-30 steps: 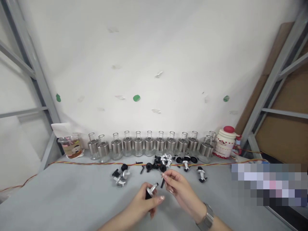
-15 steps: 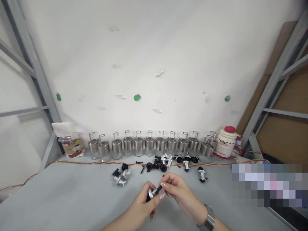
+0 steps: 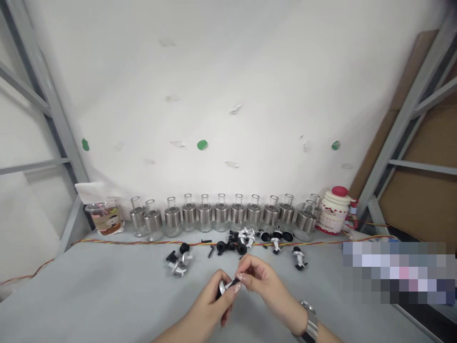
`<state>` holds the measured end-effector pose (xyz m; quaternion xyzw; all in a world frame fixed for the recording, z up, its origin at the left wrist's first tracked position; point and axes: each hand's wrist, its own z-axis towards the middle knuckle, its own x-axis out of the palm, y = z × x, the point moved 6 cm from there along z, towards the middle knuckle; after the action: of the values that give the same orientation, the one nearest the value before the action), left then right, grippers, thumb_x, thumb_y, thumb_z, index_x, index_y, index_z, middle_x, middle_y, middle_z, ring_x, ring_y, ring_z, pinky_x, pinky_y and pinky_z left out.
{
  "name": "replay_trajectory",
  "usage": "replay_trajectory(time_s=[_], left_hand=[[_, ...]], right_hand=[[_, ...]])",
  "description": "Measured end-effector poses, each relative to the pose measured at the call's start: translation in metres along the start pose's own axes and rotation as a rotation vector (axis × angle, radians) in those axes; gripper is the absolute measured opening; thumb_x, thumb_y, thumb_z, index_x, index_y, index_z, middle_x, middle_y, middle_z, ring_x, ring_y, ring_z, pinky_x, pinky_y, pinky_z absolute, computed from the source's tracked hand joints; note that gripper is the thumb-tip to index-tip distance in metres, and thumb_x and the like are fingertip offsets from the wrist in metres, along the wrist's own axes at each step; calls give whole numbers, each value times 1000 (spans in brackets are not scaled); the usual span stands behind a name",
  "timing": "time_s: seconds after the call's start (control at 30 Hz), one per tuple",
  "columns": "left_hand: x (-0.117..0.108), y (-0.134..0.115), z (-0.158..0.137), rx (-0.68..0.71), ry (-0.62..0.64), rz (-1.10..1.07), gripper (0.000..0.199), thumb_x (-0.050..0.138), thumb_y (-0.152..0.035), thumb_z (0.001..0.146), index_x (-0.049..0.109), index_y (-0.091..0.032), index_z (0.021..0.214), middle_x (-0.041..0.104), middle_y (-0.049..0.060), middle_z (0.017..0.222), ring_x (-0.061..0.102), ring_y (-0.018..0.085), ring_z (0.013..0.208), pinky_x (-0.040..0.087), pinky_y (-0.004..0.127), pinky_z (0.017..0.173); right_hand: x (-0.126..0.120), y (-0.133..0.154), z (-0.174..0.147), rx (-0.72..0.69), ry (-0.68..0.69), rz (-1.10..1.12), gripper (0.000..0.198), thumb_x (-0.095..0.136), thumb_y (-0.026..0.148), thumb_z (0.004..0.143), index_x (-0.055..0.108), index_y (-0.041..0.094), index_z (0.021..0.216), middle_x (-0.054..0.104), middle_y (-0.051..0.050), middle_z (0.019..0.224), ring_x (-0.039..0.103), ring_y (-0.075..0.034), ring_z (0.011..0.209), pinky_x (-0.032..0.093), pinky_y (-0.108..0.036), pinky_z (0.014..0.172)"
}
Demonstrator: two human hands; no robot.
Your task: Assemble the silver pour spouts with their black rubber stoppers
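Observation:
My left hand is closed around a black-and-silver bottle pourer, thumb lying along its spout. The silver collar shows between thumb and forefinger, and fingers hide much of the black base. Thumb and fingertips of my right hand pinch the black end of the same pourer, covering its tip. Just beyond my hands lies a heap of black and silver pourer parts. Another group of pourers rests to the left, and a single pourer lies to the right.
Along the wall stands a row of glass bottles with metal sleeves. A plastic drink cup is at the left end and a red-lidded jar at the right. A twisted red-yellow wire crosses the grey table. Small black pieces lie near the wire.
Both hands stay almost in place on the pourer. The right fingertips have shifted slightly at its black end, and the view has moved a little.

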<state>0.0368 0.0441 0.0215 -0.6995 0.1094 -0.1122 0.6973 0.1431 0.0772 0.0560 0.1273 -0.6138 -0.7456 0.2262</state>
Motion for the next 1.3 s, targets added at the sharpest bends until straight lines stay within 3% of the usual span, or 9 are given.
replay_trajectory(time_s=[0.33, 0.5, 0.63, 0.73, 0.9, 1.3], left_hand=[[-1, -13, -2, 28, 11, -21, 25, 46, -43, 79, 38, -20, 71, 39, -9, 50, 33, 4, 38, 26, 16, 35], [-4, -9, 2, 20, 26, -190, 26, 53, -40, 75, 39, -20, 69, 40, -9, 50, 32, 3, 36, 24, 15, 33], [0, -3, 4, -18, 96, -369, 23, 53, -37, 76, 39, -19, 69, 44, -8, 53, 34, 3, 34, 23, 15, 32], [-1, 0, 5, -16, 82, -431, 24, 53, -38, 76, 40, -19, 68, 45, -8, 53, 33, 2, 31, 20, 15, 31], [-3, 3, 6, -52, 10, -440, 26, 51, -41, 77, 41, -19, 68, 48, -7, 53, 34, 2, 30, 18, 16, 31], [-8, 10, 7, -171, -158, -481, 37, 59, -51, 63, 40, -19, 62, 47, -9, 41, 30, 2, 26, 18, 16, 32]], right_hand=[[3, 3, -2, -16, -6, 28, 23, 65, 37, 67, 53, 17, 68, 45, 4, 67, 41, -9, 57, 32, -22, 54], [2, 1, -4, -74, -43, -35, 19, 64, 35, 69, 55, 18, 70, 45, 2, 70, 44, -11, 62, 37, -23, 58], [2, 7, -9, -185, -114, -246, 11, 58, 30, 75, 55, 20, 72, 47, 0, 74, 49, -14, 70, 41, -27, 66], [5, 15, -17, -296, -132, -495, 8, 51, 24, 81, 58, 21, 80, 50, -3, 81, 50, -17, 78, 41, -30, 72], [15, 18, -25, -410, -64, -765, 29, 43, 17, 84, 52, 24, 111, 51, -9, 101, 46, -21, 96, 39, -34, 84], [20, 21, -20, -270, -30, -553, 27, 35, 23, 88, 58, 24, 103, 53, -5, 85, 51, -17, 81, 42, -27, 74]])
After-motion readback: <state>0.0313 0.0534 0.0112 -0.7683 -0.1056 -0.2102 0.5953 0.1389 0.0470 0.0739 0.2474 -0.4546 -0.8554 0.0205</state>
